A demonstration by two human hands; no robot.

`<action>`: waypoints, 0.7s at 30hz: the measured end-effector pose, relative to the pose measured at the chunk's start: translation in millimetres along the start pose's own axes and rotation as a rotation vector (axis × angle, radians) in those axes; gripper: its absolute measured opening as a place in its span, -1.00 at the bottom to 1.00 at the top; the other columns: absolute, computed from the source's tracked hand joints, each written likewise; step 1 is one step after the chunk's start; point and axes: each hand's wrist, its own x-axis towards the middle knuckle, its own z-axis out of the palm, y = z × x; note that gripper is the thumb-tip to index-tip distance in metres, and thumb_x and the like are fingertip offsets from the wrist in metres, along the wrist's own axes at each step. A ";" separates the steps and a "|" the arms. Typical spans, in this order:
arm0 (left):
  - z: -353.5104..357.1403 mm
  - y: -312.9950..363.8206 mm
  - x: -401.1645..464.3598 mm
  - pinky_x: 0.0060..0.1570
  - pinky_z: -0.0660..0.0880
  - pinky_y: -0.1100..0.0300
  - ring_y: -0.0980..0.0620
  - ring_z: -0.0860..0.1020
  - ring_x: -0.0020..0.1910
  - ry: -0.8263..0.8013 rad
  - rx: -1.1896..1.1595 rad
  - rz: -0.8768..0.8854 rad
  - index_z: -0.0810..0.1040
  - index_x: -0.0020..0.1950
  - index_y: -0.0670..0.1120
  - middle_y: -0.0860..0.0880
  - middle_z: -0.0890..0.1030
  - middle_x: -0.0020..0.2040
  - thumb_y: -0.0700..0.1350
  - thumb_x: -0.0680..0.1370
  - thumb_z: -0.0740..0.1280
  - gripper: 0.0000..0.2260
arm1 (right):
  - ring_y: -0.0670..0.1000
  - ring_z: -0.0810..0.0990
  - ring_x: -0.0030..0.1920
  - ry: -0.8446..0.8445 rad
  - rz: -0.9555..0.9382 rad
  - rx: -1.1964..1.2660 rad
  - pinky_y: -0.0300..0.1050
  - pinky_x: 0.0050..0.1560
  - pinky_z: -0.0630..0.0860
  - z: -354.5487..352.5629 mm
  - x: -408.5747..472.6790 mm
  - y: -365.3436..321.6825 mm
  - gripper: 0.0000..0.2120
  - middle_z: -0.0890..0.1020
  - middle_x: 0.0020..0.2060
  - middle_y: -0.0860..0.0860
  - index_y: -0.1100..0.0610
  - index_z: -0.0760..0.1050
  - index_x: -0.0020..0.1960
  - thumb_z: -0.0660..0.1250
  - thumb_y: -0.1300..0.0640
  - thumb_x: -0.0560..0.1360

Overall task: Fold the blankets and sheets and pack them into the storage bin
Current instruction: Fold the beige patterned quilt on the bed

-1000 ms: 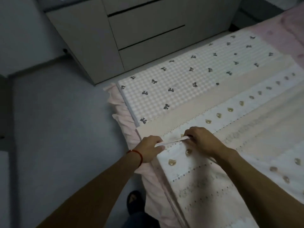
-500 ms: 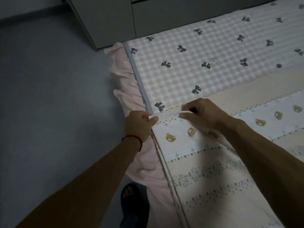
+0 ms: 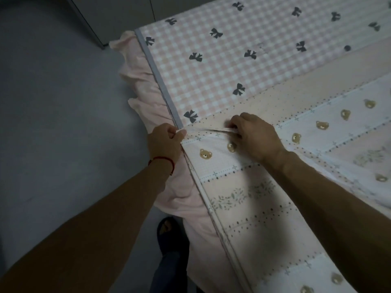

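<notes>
A pale sheet with bear faces and leafy stripes (image 3: 249, 199) lies spread over the bed. My left hand (image 3: 165, 142), with a red string at the wrist, pinches the sheet's corner at the bed's edge. My right hand (image 3: 254, 138) grips the same top hem a short way to the right, so the hem is pulled taut between them. Under it lies a pink checked blanket with dark bows (image 3: 228, 60). No storage bin is in view.
A pink ruffled bed skirt (image 3: 143, 85) hangs down the bed's left side. Grey floor (image 3: 53, 123) lies to the left. A pale cabinet (image 3: 118, 15) stands at the top. My slippered foot (image 3: 171, 235) is beside the bed.
The view has moved closer and tilted down toward the bed corner. Both hands keep hold of the sheet's hem and have carried it up to the edge of the checked blanket.
</notes>
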 end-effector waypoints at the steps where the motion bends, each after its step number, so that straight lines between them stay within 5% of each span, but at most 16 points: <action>1: 1.0 0.3 -0.4 -0.14 0.66 -0.11 -0.14 0.67 -0.24 0.002 0.002 -0.009 0.55 -0.26 -0.04 -0.09 0.64 -0.28 -0.01 0.44 0.52 -0.80 | 0.16 0.56 0.00 0.052 0.011 -0.047 0.02 -0.08 0.46 1.5 -12.1 2.7 -0.75 0.59 0.03 0.10 0.14 0.54 0.22 0.37 0.11 0.56; 4: -0.9 3.4 -5.0 -0.10 0.66 -0.06 -0.12 0.67 -0.19 0.001 0.046 0.012 0.58 -0.16 -0.06 -0.09 0.66 -0.21 -0.01 0.48 0.50 -0.83 | 0.16 0.50 0.09 0.256 0.059 -0.106 0.08 0.06 0.42 -1.3 -60.9 -7.1 -0.73 0.55 0.12 0.12 0.13 0.51 0.24 0.38 0.12 0.56; 6: -4.3 3.8 -9.2 -0.08 0.66 -0.06 -0.11 0.68 -0.17 -0.024 0.060 0.016 0.60 -0.07 -0.09 -0.11 0.68 -0.17 0.01 0.50 0.48 -0.81 | 0.12 0.48 -0.05 0.299 0.040 0.006 0.03 -0.06 0.42 0.5 -109.8 -28.3 -0.82 0.55 -0.02 0.09 0.13 0.52 0.11 0.37 0.06 0.57; 9: -10.9 2.8 -9.8 -0.05 0.66 -0.08 -0.11 0.69 -0.15 -0.053 0.060 -0.038 0.62 -0.05 -0.07 -0.10 0.70 -0.16 0.14 0.43 0.47 -0.70 | 0.05 0.52 -0.29 0.074 0.134 0.170 -0.08 -0.32 0.45 25.3 -181.4 -65.2 -0.71 0.57 -0.24 -0.01 0.05 0.46 -0.06 0.32 -0.18 0.55; 12: -12.1 -2.0 -2.8 -0.05 0.66 -0.10 -0.14 0.69 -0.14 -0.090 0.079 -0.058 0.62 -0.06 -0.07 -0.13 0.70 -0.17 0.18 0.42 0.44 -0.67 | 0.03 0.57 -0.25 -0.022 0.264 0.212 -0.11 -0.38 0.41 54.6 -220.7 -84.0 -0.64 0.57 -0.23 -0.04 0.02 0.42 -0.07 0.31 -0.28 0.46; 18: -12.7 19.4 -0.5 0.03 0.60 0.10 -0.08 0.65 -0.10 -0.080 0.195 -0.042 0.62 -0.06 -0.16 -0.14 0.68 -0.11 0.04 0.57 0.41 -0.75 | 0.04 0.57 -0.29 0.026 0.358 0.211 -0.16 -0.44 0.26 69.5 -237.8 -105.3 -0.81 0.57 -0.23 -0.04 0.02 0.48 -0.06 0.41 -0.02 0.42; 21: -12.4 20.6 4.1 0.09 0.61 0.03 -0.10 0.66 -0.09 -0.087 0.261 -0.007 0.63 -0.13 -0.19 -0.15 0.68 -0.15 0.05 0.56 0.39 -0.71 | 0.03 0.59 -0.30 0.062 0.414 0.316 -0.12 -0.40 0.37 72.8 -241.6 -108.1 -0.90 0.58 -0.25 -0.04 0.04 0.48 -0.12 0.41 0.09 0.47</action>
